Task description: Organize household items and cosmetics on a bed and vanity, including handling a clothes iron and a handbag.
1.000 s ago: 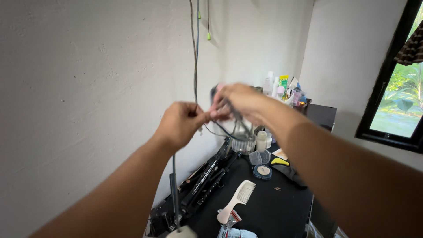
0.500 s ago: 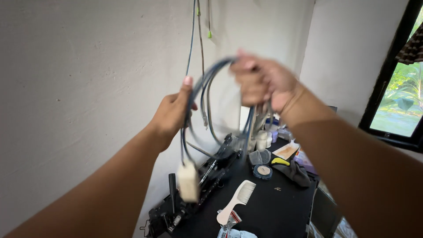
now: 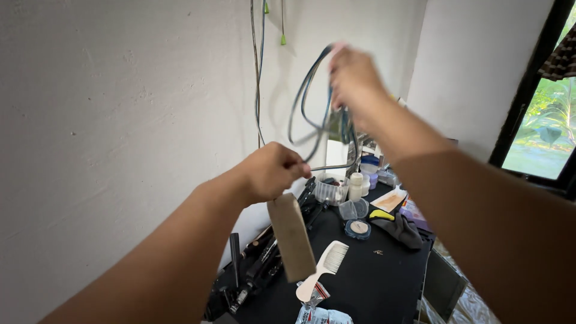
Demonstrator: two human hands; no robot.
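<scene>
With the left hand (image 3: 270, 174) pinching the blue cable (image 3: 312, 102) just above its dangling adapter block (image 3: 292, 237) and the right hand (image 3: 354, 78) gripping the loops higher up, that swinging block could strike the comb (image 3: 324, 270) below.

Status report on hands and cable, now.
Left hand shut on cable near the adapter block. Right hand raised, gripping the coiled loops. Wall wires hang close behind.
</scene>
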